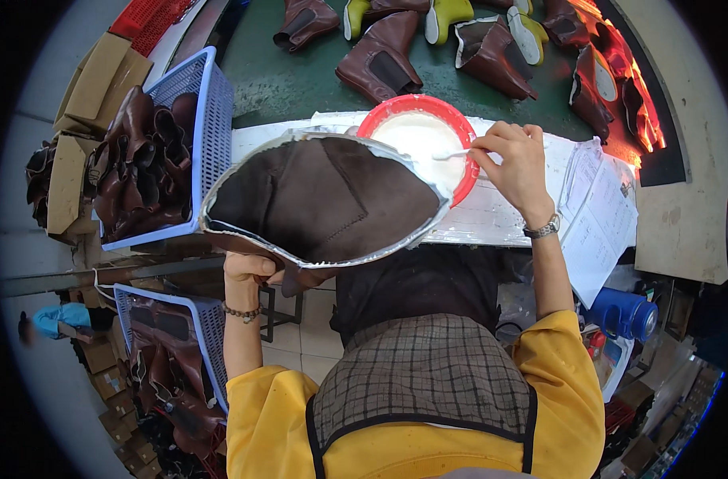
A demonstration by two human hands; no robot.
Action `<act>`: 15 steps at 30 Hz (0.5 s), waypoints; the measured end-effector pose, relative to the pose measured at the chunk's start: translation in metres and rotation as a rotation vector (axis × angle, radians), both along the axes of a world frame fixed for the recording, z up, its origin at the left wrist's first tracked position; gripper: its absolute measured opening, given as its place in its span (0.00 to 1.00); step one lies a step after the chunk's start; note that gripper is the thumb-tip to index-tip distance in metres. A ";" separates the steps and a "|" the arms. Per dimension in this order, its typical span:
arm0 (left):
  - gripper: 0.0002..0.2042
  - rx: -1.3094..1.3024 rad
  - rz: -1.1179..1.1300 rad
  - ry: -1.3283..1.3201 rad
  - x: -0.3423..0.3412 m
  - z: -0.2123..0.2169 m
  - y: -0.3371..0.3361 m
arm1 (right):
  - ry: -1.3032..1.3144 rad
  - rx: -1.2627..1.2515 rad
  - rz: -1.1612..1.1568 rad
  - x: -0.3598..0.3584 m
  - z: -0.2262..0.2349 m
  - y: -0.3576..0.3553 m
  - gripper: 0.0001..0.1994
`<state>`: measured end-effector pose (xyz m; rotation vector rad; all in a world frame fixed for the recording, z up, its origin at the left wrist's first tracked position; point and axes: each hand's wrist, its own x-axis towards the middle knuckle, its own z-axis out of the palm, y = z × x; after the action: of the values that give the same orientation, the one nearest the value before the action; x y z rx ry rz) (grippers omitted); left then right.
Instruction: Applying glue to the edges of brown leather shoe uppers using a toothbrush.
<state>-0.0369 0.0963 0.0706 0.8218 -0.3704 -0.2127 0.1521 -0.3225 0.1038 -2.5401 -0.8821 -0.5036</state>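
My left hand (250, 267) grips a dark brown leather boot upper (324, 199) from beneath, its wide open underside facing me. A pale, white-smeared edge runs round that opening. Most of my left fingers are hidden under the leather. Between thumb and fingers, my right hand (514, 164) pinches a small white brush (453, 154), its tip at the white paste (412, 137) in a red bowl (465, 184). The upper's right end overlaps the bowl's near left rim.
Brown boots (384, 60) and yellow-green shoe forms (446, 17) lie on the green belt (280, 88). Blue baskets (214, 136) of boot uppers stand at left. Papers (599, 215) hang at the white bench's right, above a blue flask (623, 314). A person in blue (64, 319) is far left.
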 end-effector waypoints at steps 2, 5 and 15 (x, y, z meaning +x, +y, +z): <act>0.36 0.018 0.056 0.122 -0.008 0.001 -0.005 | 0.171 0.216 -0.011 -0.004 0.008 0.001 0.05; 0.38 -0.008 0.033 0.288 -0.012 0.002 -0.012 | 0.189 0.549 0.205 -0.004 0.034 0.019 0.07; 0.38 -0.195 -0.057 0.205 -0.003 -0.002 -0.026 | 0.138 0.476 0.257 -0.008 0.031 0.022 0.07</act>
<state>-0.0401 0.0704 0.0686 0.5919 -0.2176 -0.3061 0.1443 -0.3009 0.1348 -1.9749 -0.8963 -0.3954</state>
